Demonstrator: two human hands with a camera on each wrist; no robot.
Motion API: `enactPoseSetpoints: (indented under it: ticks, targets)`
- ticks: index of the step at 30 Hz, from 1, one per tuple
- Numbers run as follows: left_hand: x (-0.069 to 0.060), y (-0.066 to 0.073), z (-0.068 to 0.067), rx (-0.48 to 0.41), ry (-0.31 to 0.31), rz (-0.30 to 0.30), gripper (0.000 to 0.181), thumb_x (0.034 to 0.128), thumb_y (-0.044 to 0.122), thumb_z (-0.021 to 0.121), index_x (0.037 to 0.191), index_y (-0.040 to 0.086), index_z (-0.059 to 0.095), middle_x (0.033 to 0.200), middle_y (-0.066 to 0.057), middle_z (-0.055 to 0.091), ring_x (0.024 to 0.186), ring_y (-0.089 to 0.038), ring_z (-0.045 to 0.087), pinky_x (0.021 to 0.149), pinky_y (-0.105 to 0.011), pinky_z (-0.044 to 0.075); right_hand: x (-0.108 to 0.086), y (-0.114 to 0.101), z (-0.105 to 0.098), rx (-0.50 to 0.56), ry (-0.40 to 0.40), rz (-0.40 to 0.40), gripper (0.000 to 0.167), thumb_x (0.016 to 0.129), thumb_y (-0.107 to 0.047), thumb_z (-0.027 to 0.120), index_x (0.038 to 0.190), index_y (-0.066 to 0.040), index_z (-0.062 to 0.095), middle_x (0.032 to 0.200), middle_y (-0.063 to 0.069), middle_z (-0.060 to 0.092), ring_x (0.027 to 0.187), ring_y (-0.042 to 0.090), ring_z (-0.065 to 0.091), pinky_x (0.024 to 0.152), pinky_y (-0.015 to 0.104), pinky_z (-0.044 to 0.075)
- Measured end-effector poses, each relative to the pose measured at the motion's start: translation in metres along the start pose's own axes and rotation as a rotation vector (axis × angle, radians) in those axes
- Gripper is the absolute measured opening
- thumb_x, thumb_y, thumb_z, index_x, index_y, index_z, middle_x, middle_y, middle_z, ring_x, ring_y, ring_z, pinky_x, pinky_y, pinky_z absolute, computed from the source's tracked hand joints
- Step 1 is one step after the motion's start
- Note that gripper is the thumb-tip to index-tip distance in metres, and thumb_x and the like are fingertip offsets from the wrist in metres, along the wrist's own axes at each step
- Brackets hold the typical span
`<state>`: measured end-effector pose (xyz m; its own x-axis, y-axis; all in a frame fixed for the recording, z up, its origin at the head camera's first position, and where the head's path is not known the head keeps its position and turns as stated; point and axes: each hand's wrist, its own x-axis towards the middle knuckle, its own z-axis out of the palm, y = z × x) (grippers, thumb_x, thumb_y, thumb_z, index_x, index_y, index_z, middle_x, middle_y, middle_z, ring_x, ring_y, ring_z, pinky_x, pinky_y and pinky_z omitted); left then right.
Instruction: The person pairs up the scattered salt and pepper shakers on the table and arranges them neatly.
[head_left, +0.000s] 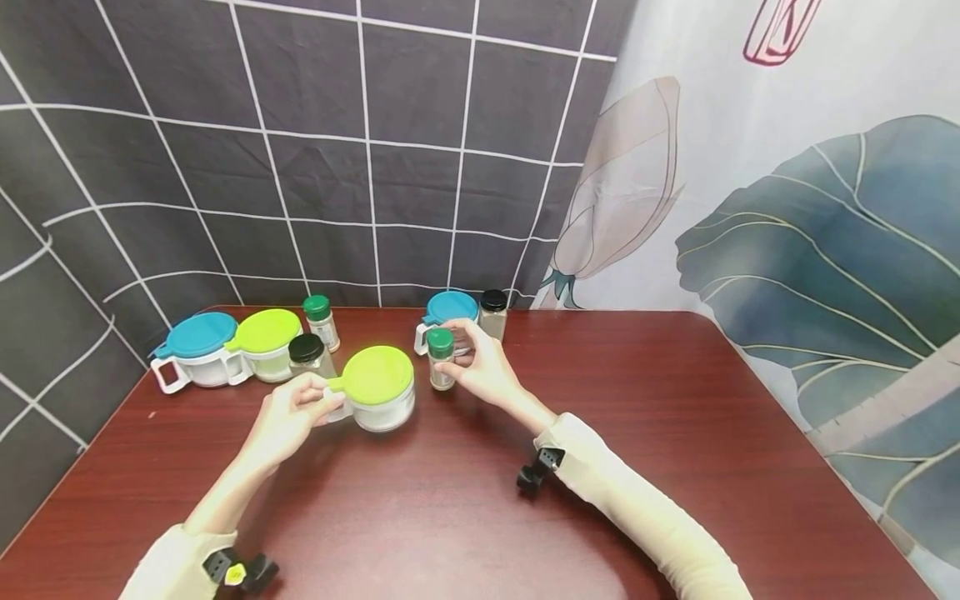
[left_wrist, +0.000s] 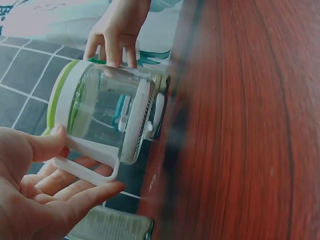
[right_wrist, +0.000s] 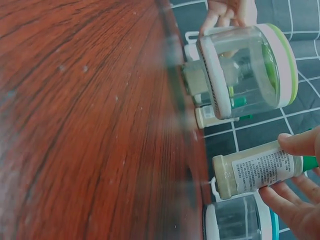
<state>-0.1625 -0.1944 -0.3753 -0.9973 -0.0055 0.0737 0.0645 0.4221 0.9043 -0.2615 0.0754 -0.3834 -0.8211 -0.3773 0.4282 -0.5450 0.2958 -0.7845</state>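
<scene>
While the left hand [head_left: 288, 417] grips the lime-lidded jar [head_left: 377, 387] by its white handle [left_wrist: 85, 171], thumb pressed at the end nearest the lid and fingers curled around the loop, the right hand [head_left: 486, 367] pinches the green-capped bottle [head_left: 441, 371] between its thumb and fingers, a printed label [right_wrist: 263, 170] showing on the side. Jar and bottle are both held upright, near each other but apart, over the middle of the reddish-brown table [head_left: 450, 500], and the wrist views show their bases raised off the wood. Close behind the right hand stand a small teal-lidded jar [head_left: 450, 310] and, just beside it, a tall black-capped bottle [head_left: 493, 312]. Left of the held jar is a group made up of a large teal-lidded jar [head_left: 200, 350] at the far left, a second lime-lidded jar [head_left: 270, 346] next to it, a shorter black-capped bottle [head_left: 311, 354] behind the left hand, and another green-capped bottle [head_left: 322, 325] farther back, near the grey gridded cloth [head_left: 315, 167] that hangs behind the table
</scene>
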Motion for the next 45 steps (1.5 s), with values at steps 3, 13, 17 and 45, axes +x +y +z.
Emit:
enactPoseSetpoints:
  ticks: [3,13,17,45]
  targets:
    - [0.002,0.002,0.004,-0.012,-0.002,-0.010,0.024,0.0897,0.016,0.067,0.101,-0.004,0.060,0.105,-0.021,0.070,0.081,0.008,0.062,0.075,-0.027,0.058,-0.002,0.001,-0.004,-0.013,0.015,-0.001,0.054,0.074,0.001,0.078,0.122,-0.006,0.054,0.112,0.015,0.066,0.093,0.026,0.068,0.078,0.031,0.058]
    - [0.007,0.008,0.017,-0.042,-0.012,-0.003,0.020,0.0896,0.011,0.066,0.098,-0.006,0.059,0.105,-0.023,0.069,0.081,0.008,0.061,0.076,-0.031,0.059,-0.010,0.004,-0.017,-0.017,0.008,0.007,0.052,0.076,0.001,0.077,0.122,-0.005,0.053,0.114,0.019,0.064,0.097,0.033,0.068,0.082,0.040,0.058]
    - [0.009,0.011,0.023,-0.059,-0.016,-0.003,0.018,0.0893,0.009,0.066,0.097,-0.005,0.058,0.105,-0.023,0.069,0.080,0.007,0.062,0.075,-0.030,0.059,-0.013,0.005,-0.022,-0.037,0.012,0.017,0.053,0.076,0.000,0.077,0.123,-0.007,0.054,0.115,0.015,0.065,0.097,0.029,0.069,0.081,0.034,0.058]
    - [0.028,0.031,0.056,-0.095,-0.022,-0.018,0.020,0.0884,0.013,0.068,0.099,-0.003,0.061,0.106,-0.021,0.070,0.093,-0.017,0.067,0.078,-0.034,0.059,-0.034,-0.024,-0.059,-0.043,0.067,0.066,0.049,0.076,0.010,0.073,0.120,0.006,0.052,0.113,0.027,0.063,0.103,0.041,0.064,0.084,0.053,0.054]
